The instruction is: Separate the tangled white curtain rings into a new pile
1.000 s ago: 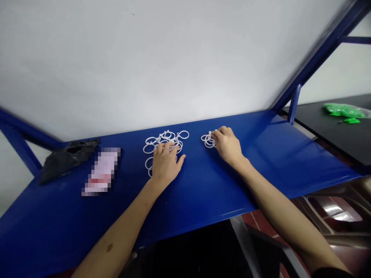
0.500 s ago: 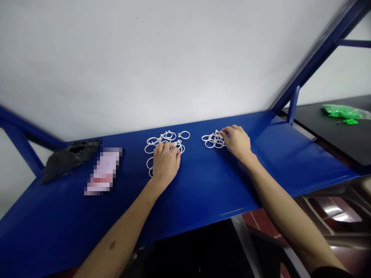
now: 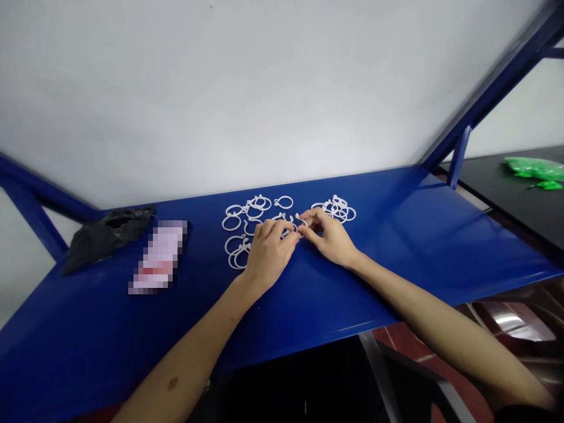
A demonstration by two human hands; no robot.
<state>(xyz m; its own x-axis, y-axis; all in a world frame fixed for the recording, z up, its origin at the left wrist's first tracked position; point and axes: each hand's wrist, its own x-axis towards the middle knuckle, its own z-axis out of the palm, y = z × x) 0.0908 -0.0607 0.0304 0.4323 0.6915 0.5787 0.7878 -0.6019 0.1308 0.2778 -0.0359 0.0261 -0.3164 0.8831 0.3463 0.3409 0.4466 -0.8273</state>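
Both hands have drawn in from separate piles to meet at centre. Left hand [image 3: 269, 254] and right hand [image 3: 331, 238] fingertip to fingertip, fingers of both pinched on one white ring [image 3: 301, 221] — held just above blue tabletop [image 3: 396, 258]. Beyond left hand: loose ring pile [image 3: 242, 229]. Beyond right hand: smaller ring cluster [image 3: 339, 210]. Far left — pink packet [image 3: 158, 255], then crumpled black bag [image 3: 103, 238], contents not visible. Far right, green bag [image 3: 535, 169] on black table [image 3: 506, 200].

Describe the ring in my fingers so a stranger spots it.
On the blue metal shelf, two heaps of white plastic rings lie by the wall. Between them the left hand and right hand meet, pinching one white plastic ring, the only one held.
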